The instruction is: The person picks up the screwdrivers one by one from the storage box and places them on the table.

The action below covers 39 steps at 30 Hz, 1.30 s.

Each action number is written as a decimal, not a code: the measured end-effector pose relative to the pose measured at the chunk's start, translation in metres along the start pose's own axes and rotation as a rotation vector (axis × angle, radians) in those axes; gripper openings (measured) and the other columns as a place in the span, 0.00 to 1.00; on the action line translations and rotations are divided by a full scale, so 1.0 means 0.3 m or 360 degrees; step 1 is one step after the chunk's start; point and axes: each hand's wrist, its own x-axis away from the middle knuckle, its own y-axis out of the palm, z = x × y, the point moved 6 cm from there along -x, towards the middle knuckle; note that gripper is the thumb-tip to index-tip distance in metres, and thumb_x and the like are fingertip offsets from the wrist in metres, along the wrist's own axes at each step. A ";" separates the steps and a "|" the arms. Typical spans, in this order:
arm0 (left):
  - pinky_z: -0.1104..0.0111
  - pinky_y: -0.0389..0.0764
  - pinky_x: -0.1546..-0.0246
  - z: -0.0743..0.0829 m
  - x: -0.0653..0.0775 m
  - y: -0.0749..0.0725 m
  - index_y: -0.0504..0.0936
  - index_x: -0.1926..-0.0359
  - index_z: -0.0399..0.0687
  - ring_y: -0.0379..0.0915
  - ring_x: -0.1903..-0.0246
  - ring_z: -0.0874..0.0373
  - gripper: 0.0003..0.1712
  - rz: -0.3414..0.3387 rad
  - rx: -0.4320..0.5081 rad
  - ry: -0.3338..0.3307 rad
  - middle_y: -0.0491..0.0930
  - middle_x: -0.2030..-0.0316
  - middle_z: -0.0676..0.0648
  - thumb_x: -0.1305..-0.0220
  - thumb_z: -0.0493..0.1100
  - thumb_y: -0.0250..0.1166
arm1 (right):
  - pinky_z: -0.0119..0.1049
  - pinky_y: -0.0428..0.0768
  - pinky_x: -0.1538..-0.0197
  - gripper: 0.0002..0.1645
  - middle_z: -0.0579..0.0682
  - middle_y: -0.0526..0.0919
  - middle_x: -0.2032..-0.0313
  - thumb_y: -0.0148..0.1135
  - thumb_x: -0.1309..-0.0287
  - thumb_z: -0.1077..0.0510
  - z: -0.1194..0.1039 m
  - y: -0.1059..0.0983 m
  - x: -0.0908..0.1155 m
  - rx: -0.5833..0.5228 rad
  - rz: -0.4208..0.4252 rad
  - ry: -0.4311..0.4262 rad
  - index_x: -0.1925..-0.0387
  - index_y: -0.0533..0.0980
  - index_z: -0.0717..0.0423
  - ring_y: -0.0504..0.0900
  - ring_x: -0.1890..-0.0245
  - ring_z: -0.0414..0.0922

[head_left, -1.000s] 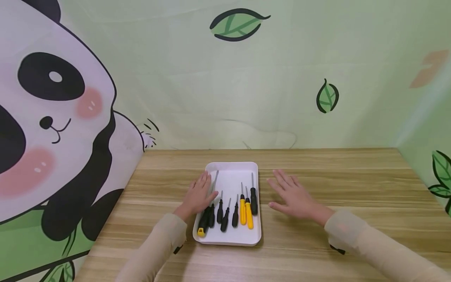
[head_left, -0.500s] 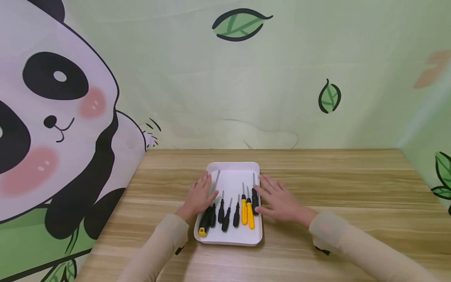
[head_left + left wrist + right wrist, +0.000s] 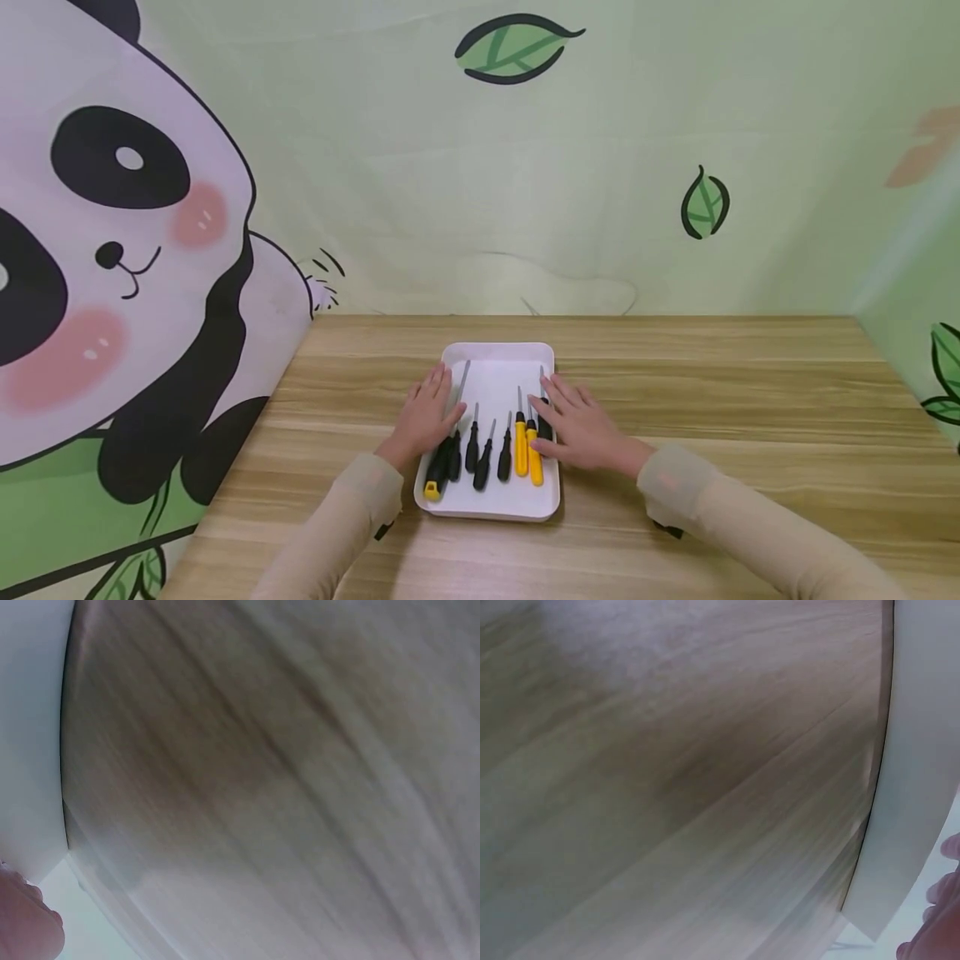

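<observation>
Our left hand (image 3: 426, 419) and our right hand (image 3: 581, 427) reach over the left and right edges of a white tray (image 3: 498, 375).
We hold the fingers straight on both, thumbs apart; whether either palm touches the rim, we cannot tell. The tray sits on the desk (image 3: 705, 383), near its far edge, with eight screwdrivers inside, shafts toward the tray's far edge. A thick black screwdriver (image 3: 438, 473) with a yellow end lies by the near left corner; two yellow screwdrivers (image 3: 521, 452) lie near the right edge, our right hand partly covering the slim black screwdriver (image 3: 545, 427) beside them.
</observation>
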 end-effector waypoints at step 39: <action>0.53 0.47 0.36 0.012 0.013 -0.016 0.47 0.33 0.39 0.39 0.33 0.49 0.39 0.0022 0.0009 0.0009 0.43 0.32 0.42 0.36 0.57 0.44 | 0.49 0.58 0.41 0.14 0.54 0.79 0.70 0.48 0.47 0.55 -0.042 -0.013 -0.123 0.0304 0.0073 0.0281 0.73 0.78 0.59 0.68 0.53 0.52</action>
